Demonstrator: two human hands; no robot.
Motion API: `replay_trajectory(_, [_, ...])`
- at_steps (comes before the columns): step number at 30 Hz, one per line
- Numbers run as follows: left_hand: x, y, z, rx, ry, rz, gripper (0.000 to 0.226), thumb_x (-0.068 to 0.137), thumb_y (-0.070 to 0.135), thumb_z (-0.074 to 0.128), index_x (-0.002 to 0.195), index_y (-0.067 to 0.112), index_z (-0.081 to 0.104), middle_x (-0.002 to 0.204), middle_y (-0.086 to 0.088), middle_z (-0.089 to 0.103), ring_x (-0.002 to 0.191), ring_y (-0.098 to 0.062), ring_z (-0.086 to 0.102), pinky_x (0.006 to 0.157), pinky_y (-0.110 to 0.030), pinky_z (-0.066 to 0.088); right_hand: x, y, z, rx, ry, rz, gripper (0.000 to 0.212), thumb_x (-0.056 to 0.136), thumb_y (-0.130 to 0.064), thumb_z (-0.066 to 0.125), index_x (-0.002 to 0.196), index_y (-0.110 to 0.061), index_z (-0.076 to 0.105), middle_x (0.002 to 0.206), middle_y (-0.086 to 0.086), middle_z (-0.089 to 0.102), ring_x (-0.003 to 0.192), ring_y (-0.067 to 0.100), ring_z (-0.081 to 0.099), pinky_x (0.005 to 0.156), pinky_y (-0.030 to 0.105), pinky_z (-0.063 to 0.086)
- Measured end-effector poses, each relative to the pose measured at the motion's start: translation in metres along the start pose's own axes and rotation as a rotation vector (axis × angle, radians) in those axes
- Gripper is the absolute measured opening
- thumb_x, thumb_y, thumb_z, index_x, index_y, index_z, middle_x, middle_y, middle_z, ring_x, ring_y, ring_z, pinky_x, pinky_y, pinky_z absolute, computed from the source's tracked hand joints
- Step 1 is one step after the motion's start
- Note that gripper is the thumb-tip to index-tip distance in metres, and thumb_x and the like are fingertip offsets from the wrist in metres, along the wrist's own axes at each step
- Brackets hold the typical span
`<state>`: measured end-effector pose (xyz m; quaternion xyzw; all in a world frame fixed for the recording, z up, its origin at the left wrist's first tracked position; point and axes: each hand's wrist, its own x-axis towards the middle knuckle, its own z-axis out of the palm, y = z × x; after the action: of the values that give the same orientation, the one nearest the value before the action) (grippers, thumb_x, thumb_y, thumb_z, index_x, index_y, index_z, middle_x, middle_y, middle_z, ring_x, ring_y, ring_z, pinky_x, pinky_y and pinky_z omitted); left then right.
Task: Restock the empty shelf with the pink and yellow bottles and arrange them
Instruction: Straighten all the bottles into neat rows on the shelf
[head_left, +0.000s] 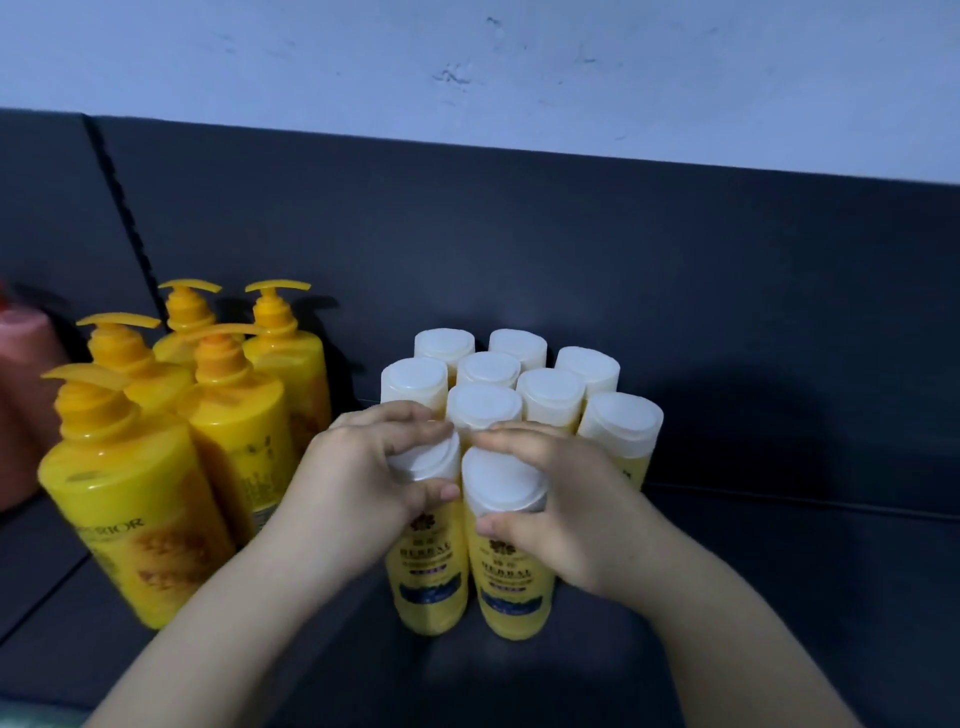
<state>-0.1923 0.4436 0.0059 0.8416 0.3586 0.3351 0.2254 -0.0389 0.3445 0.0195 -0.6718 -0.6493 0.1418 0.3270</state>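
With the left hand (363, 467) and right hand (566, 514) each wrapped round a front bottle's cap (506, 480) on the dark shelf (779, 571), nudge both bottles back evenly — flush with the white-capped cluster (519, 384) — labels forward.

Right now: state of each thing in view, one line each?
left hand: gripping the front-left white-capped bottle, upright
right hand: gripping the front-right white-capped bottle, upright
other white-capped bottles: upright, caps closed, clustered behind
yellow pump bottles: five, upright, grouped left
pink container: at left edge, mostly cut off
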Motion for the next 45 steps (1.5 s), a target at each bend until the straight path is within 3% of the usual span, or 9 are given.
replay_trajectory(6, [-0.002, -0.02, -0.028, 0.131, 0.073, -0.064, 0.045, 0.067, 0.019, 0.083, 0.11, 0.025, 0.069, 0.113, 0.014, 0.056, 0.109, -0.009, 0.052, 0.091, -0.023, 0.039, 0.019, -0.016, 0.036, 0.055, 0.014, -0.117, 0.055, 0.085, -0.022, 0.068, 0.136, -0.029, 0.048, 0.144, -0.02, 0.034, 0.122, -0.017, 0.02, 0.092, -0.009, 0.007])
replay_trajectory(15, [-0.01, -0.005, -0.02, -0.103, -0.077, -0.016, 0.043, 0.065, 0.018, 0.083, 0.099, 0.038, 0.067, 0.113, 0.026, 0.055, 0.109, 0.006, 0.051, 0.09, -0.006, 0.034, 0.004, -0.004, 0.004, -0.144, -0.059, -0.066, 0.06, 0.091, -0.027, 0.061, 0.143, -0.035, 0.034, 0.153, -0.021, 0.019, 0.139, -0.005, 0.012, 0.108, 0.007, 0.006])
replay_trajectory(18, [-0.011, 0.017, 0.005, -0.175, -0.144, 0.093, 0.045, 0.065, 0.017, 0.084, 0.095, 0.045, 0.064, 0.109, 0.033, 0.051, 0.112, 0.012, 0.045, 0.092, 0.0, 0.029, -0.011, 0.011, -0.02, -0.203, -0.038, 0.005, 0.058, 0.089, -0.026, 0.063, 0.141, -0.035, 0.038, 0.142, -0.027, 0.029, 0.129, -0.013, 0.018, 0.094, -0.007, 0.003])
replay_trajectory(21, [-0.006, 0.041, 0.036, -0.212, -0.214, 0.17, 0.043, 0.07, 0.022, 0.081, 0.109, 0.034, 0.067, 0.114, 0.031, 0.047, 0.116, 0.007, 0.04, 0.095, -0.002, 0.026, -0.03, 0.029, -0.044, -0.196, 0.056, 0.073, 0.057, 0.082, -0.013, 0.07, 0.133, -0.03, 0.05, 0.124, -0.033, 0.037, 0.118, -0.016, 0.027, 0.092, -0.009, 0.012])
replay_trajectory(26, [0.008, 0.071, 0.075, -0.323, -0.275, 0.233, 0.044, 0.074, 0.016, 0.077, 0.116, 0.026, 0.066, 0.11, 0.032, 0.042, 0.118, 0.004, 0.037, 0.097, -0.004, 0.03, -0.048, 0.054, -0.07, -0.174, 0.129, 0.173, 0.046, 0.081, -0.009, 0.071, 0.12, -0.032, 0.062, 0.119, -0.026, 0.055, 0.11, -0.008, 0.051, 0.094, 0.014, 0.043])
replay_trajectory(32, [0.02, 0.082, 0.102, -0.279, -0.262, 0.339, 0.046, 0.078, 0.02, 0.074, 0.123, 0.023, 0.062, 0.125, 0.015, 0.047, 0.119, 0.001, 0.031, 0.089, 0.009, 0.01, -0.052, 0.069, -0.078, -0.177, 0.23, 0.218, 0.042, 0.084, -0.008, 0.067, 0.117, -0.031, 0.059, 0.108, -0.027, 0.054, 0.102, -0.011, 0.051, 0.085, 0.009, 0.043])
replay_trajectory(36, [0.021, 0.078, 0.109, -0.182, -0.219, 0.43, 0.047, 0.082, 0.03, 0.07, 0.127, 0.025, 0.058, 0.136, 0.006, 0.046, 0.125, -0.004, 0.027, 0.093, 0.007, 0.004, -0.051, 0.072, -0.074, -0.226, 0.254, 0.253, 0.044, 0.087, -0.011, 0.064, 0.127, -0.026, 0.056, 0.12, -0.026, 0.05, 0.116, -0.002, 0.048, 0.093, 0.006, 0.036])
replay_trajectory(41, [0.02, 0.065, 0.089, -0.047, -0.184, 0.605, 0.047, 0.076, 0.048, 0.058, 0.112, 0.02, 0.067, 0.118, -0.002, 0.061, 0.114, -0.014, 0.044, 0.095, -0.021, 0.039, -0.039, 0.054, -0.067, -0.435, 0.312, 0.205, 0.045, 0.089, -0.016, 0.055, 0.133, -0.025, 0.052, 0.146, -0.009, 0.039, 0.137, 0.005, 0.027, 0.105, 0.01, 0.016])
replay_trajectory(45, [0.033, 0.044, 0.05, 0.083, -0.052, 0.505, 0.051, 0.081, 0.055, 0.046, 0.114, 0.022, 0.067, 0.115, 0.003, 0.064, 0.111, -0.015, 0.05, 0.094, -0.027, 0.042, -0.015, 0.014, -0.058, -0.399, 0.299, 0.07, 0.041, 0.092, -0.02, 0.051, 0.133, -0.024, 0.052, 0.143, -0.013, 0.042, 0.134, 0.002, 0.031, 0.104, 0.01, 0.019])
